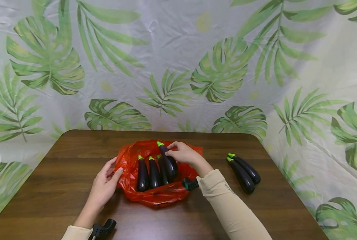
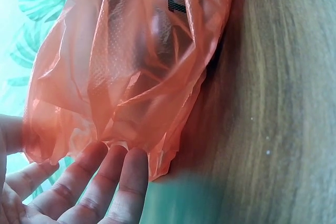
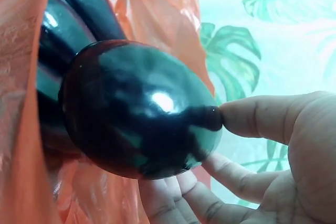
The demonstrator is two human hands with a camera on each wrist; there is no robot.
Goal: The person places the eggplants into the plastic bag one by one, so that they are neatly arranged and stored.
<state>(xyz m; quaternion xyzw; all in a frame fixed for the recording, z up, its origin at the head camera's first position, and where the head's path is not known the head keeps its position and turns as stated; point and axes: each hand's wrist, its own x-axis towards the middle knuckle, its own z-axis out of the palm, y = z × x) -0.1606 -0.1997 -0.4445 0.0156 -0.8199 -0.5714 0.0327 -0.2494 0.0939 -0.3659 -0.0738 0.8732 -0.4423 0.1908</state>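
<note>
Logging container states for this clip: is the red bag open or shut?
Open: in the head view, the red bag has its mouth spread, showing eggplants inside.

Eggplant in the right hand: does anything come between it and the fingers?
Nothing visible does: the fingers of the right hand touch the eggplant directly; the red bag shows behind it.
</note>
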